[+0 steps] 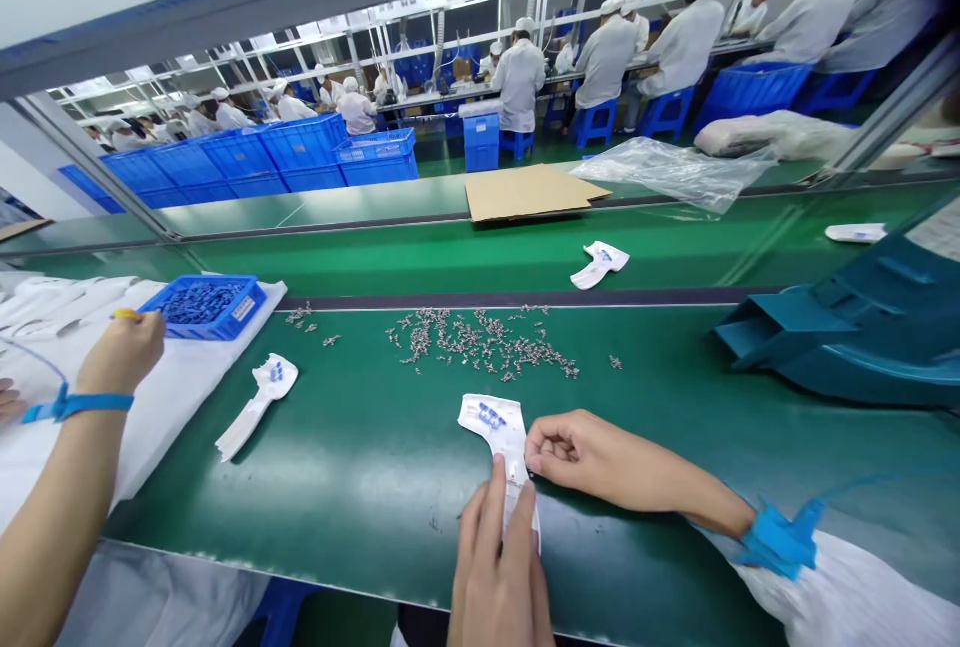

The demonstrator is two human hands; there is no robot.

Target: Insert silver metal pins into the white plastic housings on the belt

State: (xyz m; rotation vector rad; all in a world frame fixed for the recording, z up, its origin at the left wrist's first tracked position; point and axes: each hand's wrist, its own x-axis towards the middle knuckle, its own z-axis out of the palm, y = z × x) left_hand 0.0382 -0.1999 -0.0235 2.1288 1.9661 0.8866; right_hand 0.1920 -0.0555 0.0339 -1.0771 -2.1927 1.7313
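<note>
A white plastic part [491, 422] with small blue pieces set in its wide end lies on the green table [360, 467] in front of me. My left hand [495, 567] comes up from the bottom edge, its fingers pressed together on the part's narrow handle. My right hand [574, 452] is curled in a pinch against the part's right edge. What the fingertips pinch is too small to see. A blue strap [776, 537] wraps that wrist. Several small metal pieces [480, 342] are scattered just beyond the part.
A co-worker's arm [112, 362] at left reaches toward a blue tray [202, 305] of small blue pieces. A second white part [259, 402] lies left, another [600, 264] on the belt. A teal plastic bin [847, 327] sits right. Cardboard [529, 192] and workers are behind.
</note>
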